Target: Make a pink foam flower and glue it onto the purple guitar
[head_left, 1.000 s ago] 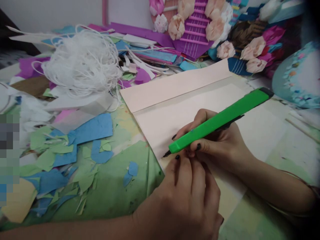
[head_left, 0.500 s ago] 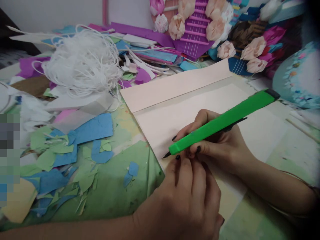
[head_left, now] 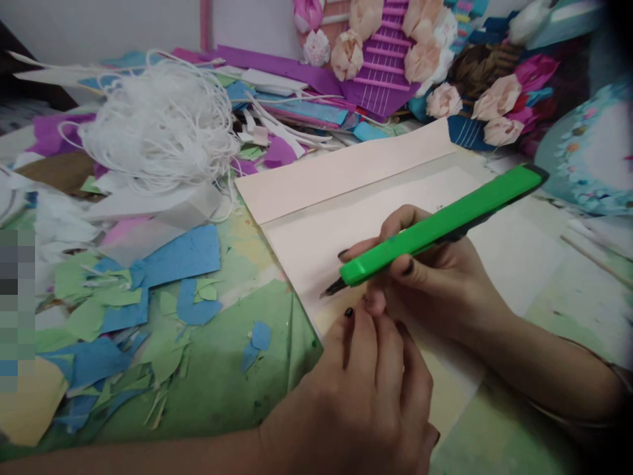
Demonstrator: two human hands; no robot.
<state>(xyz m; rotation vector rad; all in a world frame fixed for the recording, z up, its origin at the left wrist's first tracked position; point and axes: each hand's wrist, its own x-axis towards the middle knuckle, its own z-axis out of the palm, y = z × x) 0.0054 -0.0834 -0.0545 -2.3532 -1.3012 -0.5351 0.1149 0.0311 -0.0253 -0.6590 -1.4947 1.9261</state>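
My right hand (head_left: 435,270) grips a green utility knife (head_left: 440,224) in a pen-like hold. Its black tip (head_left: 333,287) points down and left, just over the left edge of a large pale cream sheet (head_left: 326,244); whether it touches is hard to tell. Below the knife my left hand (head_left: 366,389) rests palm down on the sheet, fingers bent with slight gaps and thumb off to the right. Its fingertips lie close to the right hand's lower fingers. Part of the sheet is hidden under both hands. A pale strip (head_left: 346,171) runs along the sheet's far edge.
Blue and green paper scraps (head_left: 113,336) litter the green table cover (head_left: 232,396) at left. Behind them lies a tangled heap of white cord (head_left: 158,125). Paper-flower decorations (head_left: 380,59) stand at the back, with a light-blue trimmed piece (head_left: 588,158) at right.
The knife has lifted and shifted slightly, its tip now a little higher in view. My right hand has risen slightly with it. My left hand stays nearly in place.
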